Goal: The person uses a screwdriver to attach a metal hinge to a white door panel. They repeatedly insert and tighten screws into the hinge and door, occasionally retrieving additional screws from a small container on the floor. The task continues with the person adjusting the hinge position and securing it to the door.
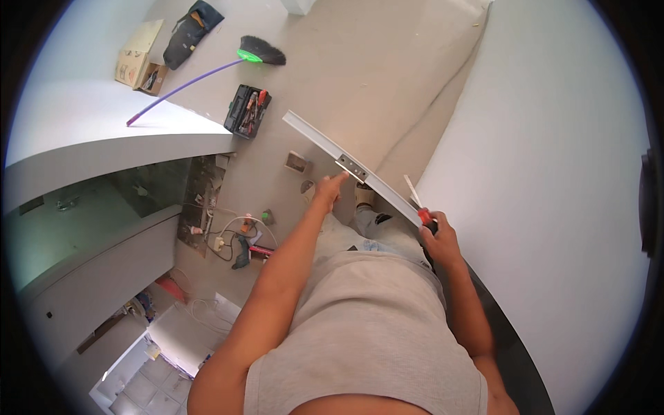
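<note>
A long white metal profile slants across in front of me, its far end up to the left and its near end at my right hand. A grey plate with small holes sits on it around the middle. My left hand is closed at the profile's lower edge beside this plate, its fingers partly hidden. At the near end, my right hand is wrapped round a screwdriver with a red and black handle and touches the profile too. A narrow pale strip sticks up just beyond the handle.
A toolbox with red-handled tools stands on the floor, near a broom, a dark bag and an opened cardboard box. A small box lies by my feet. Cables lie left; a white surface rises right.
</note>
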`<state>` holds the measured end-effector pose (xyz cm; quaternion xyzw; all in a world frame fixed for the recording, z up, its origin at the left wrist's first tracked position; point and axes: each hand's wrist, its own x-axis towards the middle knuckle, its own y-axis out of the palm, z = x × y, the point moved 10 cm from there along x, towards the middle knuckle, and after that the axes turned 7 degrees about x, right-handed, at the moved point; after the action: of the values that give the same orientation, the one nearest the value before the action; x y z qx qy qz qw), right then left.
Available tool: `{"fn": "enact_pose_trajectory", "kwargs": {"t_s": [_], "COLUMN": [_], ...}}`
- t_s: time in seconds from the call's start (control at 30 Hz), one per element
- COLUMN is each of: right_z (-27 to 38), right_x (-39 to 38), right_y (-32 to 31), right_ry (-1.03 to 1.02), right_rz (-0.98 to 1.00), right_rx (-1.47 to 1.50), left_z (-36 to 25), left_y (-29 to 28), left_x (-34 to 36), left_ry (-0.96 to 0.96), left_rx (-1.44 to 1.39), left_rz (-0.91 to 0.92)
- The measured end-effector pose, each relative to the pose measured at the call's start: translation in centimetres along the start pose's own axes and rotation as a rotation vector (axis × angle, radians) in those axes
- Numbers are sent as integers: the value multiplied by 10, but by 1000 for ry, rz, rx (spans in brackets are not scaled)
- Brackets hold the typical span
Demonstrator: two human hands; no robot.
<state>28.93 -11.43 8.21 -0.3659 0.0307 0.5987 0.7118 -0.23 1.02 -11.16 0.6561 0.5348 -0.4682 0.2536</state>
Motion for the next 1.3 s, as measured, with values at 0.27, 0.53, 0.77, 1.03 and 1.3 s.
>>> {"fn": "enact_pose_trajectory", "kwargs": {"t_s": [0.27, 0.53, 0.77, 1.03, 1.3], "right_z": [71, 87, 89, 90, 76], "right_x": [33, 45, 46, 43, 44], "right_y": [38, 44, 50, 45, 38], "right_ry": [32, 30, 16, -6, 38], "right_rz": [183, 207, 215, 166, 141], "right_rx": [-197, -331, -317, -254, -183], "left_z": [-24, -39, -24, -16, -13], "left_y": [29, 23, 17, 23, 15], "left_x": [25, 13, 25, 33, 24], "left_ry": [23, 239, 228, 149, 63], "left_rx": [166, 89, -9, -135, -152], "left_rz": [139, 76, 12, 124, -55]}}
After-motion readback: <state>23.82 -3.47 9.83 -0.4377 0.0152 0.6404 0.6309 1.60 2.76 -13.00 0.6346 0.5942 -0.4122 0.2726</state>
